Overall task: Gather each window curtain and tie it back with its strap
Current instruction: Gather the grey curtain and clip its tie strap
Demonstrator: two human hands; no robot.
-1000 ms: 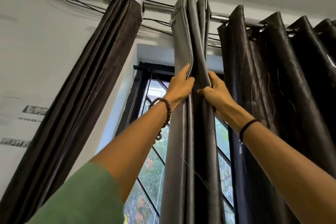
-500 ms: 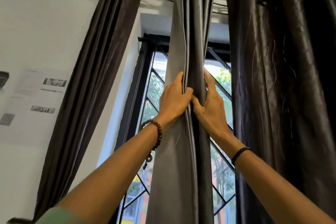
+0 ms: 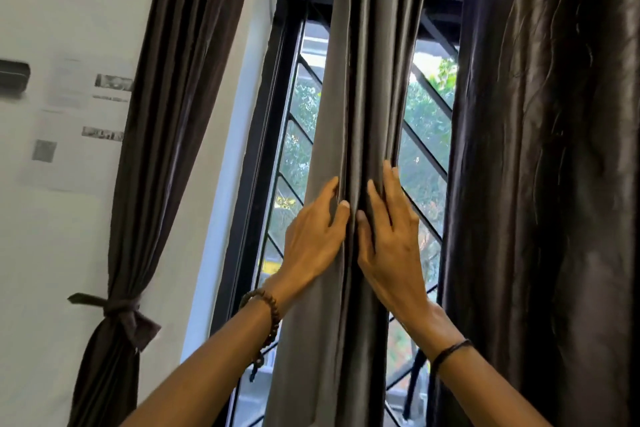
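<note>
The middle grey-brown curtain (image 3: 367, 80) hangs in narrow folds in front of the window. My left hand (image 3: 313, 243) grips its left folds, thumb on the front. My right hand (image 3: 393, 246) grips the right folds, fingers pointing up along the pleats. The two hands press the folds together between them. At the left, a dark brown curtain (image 3: 180, 80) is gathered and tied back with its strap (image 3: 119, 310) in a knot. At the right, a wide dark curtain (image 3: 554, 184) hangs loose. A dark strap-like strip (image 3: 414, 385) dangles by its lower left edge.
The black window frame (image 3: 273, 114) with a diagonal grille (image 3: 429, 149) stands behind the curtains, greenery outside. Printed papers (image 3: 72, 121) are stuck on the white wall at the left, with a dark object (image 3: 12, 76) at the edge.
Both hands have slid down the middle curtain, still holding its folds together. The view has tilted down, so the rod is out of sight and the left curtain's tied strap shows.
</note>
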